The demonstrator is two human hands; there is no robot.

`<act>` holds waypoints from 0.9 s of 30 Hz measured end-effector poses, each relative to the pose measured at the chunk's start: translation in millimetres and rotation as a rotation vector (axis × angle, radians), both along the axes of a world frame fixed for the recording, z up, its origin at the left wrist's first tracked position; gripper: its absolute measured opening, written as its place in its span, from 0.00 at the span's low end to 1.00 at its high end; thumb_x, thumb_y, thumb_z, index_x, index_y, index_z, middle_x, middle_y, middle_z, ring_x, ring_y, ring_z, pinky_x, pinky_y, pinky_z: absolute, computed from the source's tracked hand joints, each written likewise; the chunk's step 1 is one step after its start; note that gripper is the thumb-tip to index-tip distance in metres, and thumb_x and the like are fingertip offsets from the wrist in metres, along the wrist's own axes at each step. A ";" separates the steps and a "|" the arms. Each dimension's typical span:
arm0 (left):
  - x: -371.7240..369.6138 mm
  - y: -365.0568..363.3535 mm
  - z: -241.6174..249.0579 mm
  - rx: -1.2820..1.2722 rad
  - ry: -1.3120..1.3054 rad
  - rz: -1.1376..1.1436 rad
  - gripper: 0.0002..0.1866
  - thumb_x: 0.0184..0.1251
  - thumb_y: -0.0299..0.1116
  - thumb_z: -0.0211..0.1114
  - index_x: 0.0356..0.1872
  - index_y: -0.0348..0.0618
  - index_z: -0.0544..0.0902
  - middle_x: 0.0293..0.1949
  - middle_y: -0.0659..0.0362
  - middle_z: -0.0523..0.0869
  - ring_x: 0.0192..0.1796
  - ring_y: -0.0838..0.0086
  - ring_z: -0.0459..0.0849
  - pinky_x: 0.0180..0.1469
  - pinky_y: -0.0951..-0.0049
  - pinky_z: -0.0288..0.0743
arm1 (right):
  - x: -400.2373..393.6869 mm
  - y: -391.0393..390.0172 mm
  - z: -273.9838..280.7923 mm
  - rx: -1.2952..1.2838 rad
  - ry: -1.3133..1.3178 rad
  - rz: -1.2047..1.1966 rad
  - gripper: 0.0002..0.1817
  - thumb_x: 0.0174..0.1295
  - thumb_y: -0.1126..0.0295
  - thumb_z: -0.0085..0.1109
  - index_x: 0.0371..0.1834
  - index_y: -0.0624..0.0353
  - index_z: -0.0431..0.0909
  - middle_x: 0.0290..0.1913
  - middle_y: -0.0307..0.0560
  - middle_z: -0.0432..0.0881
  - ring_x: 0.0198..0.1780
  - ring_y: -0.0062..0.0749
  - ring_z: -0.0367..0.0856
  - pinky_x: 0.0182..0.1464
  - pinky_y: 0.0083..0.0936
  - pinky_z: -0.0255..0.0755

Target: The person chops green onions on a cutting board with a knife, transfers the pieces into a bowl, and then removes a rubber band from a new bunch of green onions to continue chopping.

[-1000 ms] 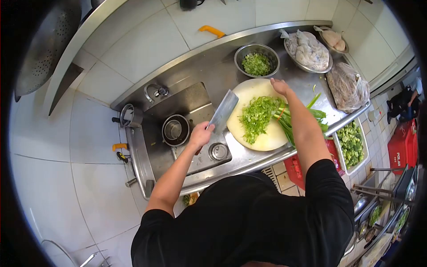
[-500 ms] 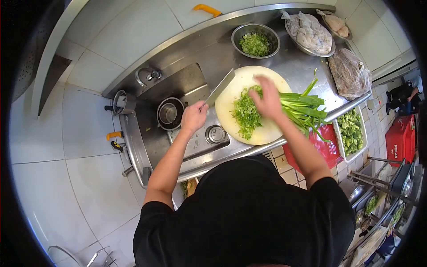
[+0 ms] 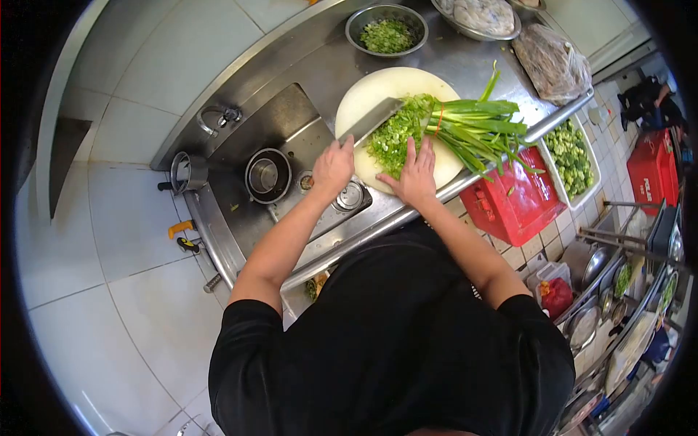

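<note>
On the round white cutting board (image 3: pixel 363 87) lies a heap of chopped green onions (image 3: pixel 392 142). My left hand (image 3: pixel 334 168) is closed around the handle of a cleaver (image 3: pixel 376 118), whose broad blade rests along the left side of the heap. At the near side of the heap, my right hand (image 3: pixel 416 176) is open, fingers spread and touching the chopped greens. A bunch of long green onions (image 3: pixel 480 125), tied with a red band, lies to the right, its leaves hanging past the board's edge.
A steel bowl (image 3: pixel 387 33) of chopped greens stands behind the board. Left is a sink (image 3: pixel 291 120) with a pot (image 3: pixel 267 176). A bagged brown item (image 3: pixel 552 64) lies at the counter's right end. Below are a red container (image 3: pixel 512 200) and a tray of broccoli (image 3: pixel 569 160).
The cleaver has moved from the board's left edge to the heap. My right hand has gone from above the greens to their near side. The whole view has shifted.
</note>
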State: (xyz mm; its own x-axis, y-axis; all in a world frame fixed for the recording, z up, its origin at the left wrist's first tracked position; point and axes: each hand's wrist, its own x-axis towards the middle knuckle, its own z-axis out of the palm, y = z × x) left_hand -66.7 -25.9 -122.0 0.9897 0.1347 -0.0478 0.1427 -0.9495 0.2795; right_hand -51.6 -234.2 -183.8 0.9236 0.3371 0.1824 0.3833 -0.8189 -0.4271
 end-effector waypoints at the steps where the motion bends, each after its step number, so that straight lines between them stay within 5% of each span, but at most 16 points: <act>1: -10.5 -2.3 -0.3 -0.006 0.017 -0.046 0.19 0.74 0.37 0.52 0.62 0.51 0.80 0.47 0.43 0.84 0.46 0.46 0.86 0.49 0.48 0.80 | 4.1 4.3 -0.6 0.002 0.006 -0.012 0.66 0.52 0.30 0.65 0.80 0.66 0.40 0.75 0.83 0.45 0.76 0.75 0.47 0.76 0.60 0.46; 5: -12.7 4.7 30.2 -0.176 0.148 0.002 0.16 0.74 0.37 0.53 0.55 0.43 0.82 0.38 0.39 0.86 0.44 0.47 0.87 0.50 0.47 0.79 | 19.8 23.3 -2.2 0.056 0.060 -0.065 0.65 0.54 0.33 0.66 0.80 0.66 0.40 0.76 0.80 0.44 0.76 0.75 0.48 0.76 0.59 0.47; 7: -12.4 28.0 14.3 -0.280 -0.019 0.030 0.15 0.75 0.39 0.55 0.48 0.39 0.82 0.32 0.41 0.87 0.36 0.53 0.88 0.43 0.51 0.80 | 24.0 28.6 -4.4 0.149 0.069 -0.089 0.63 0.56 0.33 0.64 0.80 0.65 0.41 0.76 0.80 0.44 0.75 0.74 0.50 0.76 0.59 0.46; 9: -7.5 54.0 8.4 -0.638 0.185 0.308 0.14 0.77 0.41 0.56 0.45 0.39 0.80 0.25 0.51 0.84 0.23 0.64 0.83 0.28 0.61 0.77 | 23.9 33.6 -1.0 0.242 0.041 -0.106 0.61 0.55 0.35 0.67 0.81 0.57 0.43 0.76 0.79 0.45 0.75 0.74 0.49 0.76 0.60 0.46; 10: -8.7 72.2 -5.7 -0.968 0.283 0.404 0.13 0.79 0.41 0.55 0.44 0.42 0.78 0.20 0.61 0.76 0.17 0.76 0.72 0.18 0.71 0.67 | 23.7 36.8 1.7 0.250 0.026 -0.129 0.58 0.55 0.36 0.67 0.81 0.50 0.45 0.75 0.78 0.46 0.75 0.75 0.49 0.76 0.60 0.47; 13: -26.2 69.1 -25.4 -1.169 0.370 0.490 0.11 0.81 0.40 0.53 0.47 0.44 0.77 0.19 0.66 0.71 0.16 0.80 0.68 0.16 0.74 0.64 | 21.7 51.4 9.3 0.282 0.004 -0.195 0.53 0.54 0.37 0.68 0.80 0.39 0.52 0.75 0.77 0.47 0.75 0.75 0.49 0.76 0.60 0.47; 19: -37.9 -27.4 -13.9 -0.992 0.365 0.505 0.13 0.81 0.41 0.52 0.51 0.43 0.76 0.20 0.63 0.74 0.15 0.77 0.71 0.15 0.71 0.65 | 21.1 65.6 13.8 0.285 -0.036 -0.314 0.43 0.54 0.45 0.72 0.74 0.41 0.67 0.70 0.78 0.56 0.72 0.74 0.56 0.72 0.58 0.56; 27: -47.4 -59.5 -33.3 -1.205 0.380 0.355 0.10 0.82 0.38 0.50 0.48 0.44 0.76 0.19 0.65 0.71 0.14 0.78 0.69 0.15 0.74 0.66 | 20.7 59.3 1.6 0.557 -0.131 -0.368 0.30 0.56 0.57 0.73 0.63 0.47 0.79 0.64 0.75 0.62 0.66 0.72 0.62 0.69 0.56 0.61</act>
State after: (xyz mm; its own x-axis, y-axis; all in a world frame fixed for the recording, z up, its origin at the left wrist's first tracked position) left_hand -114.1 -85.3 -155.3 0.8078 0.0606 -0.5864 0.5886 -0.0283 0.8079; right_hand -30.9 -174.9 -182.1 0.9188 -0.1713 0.3557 0.1993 -0.5767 -0.7923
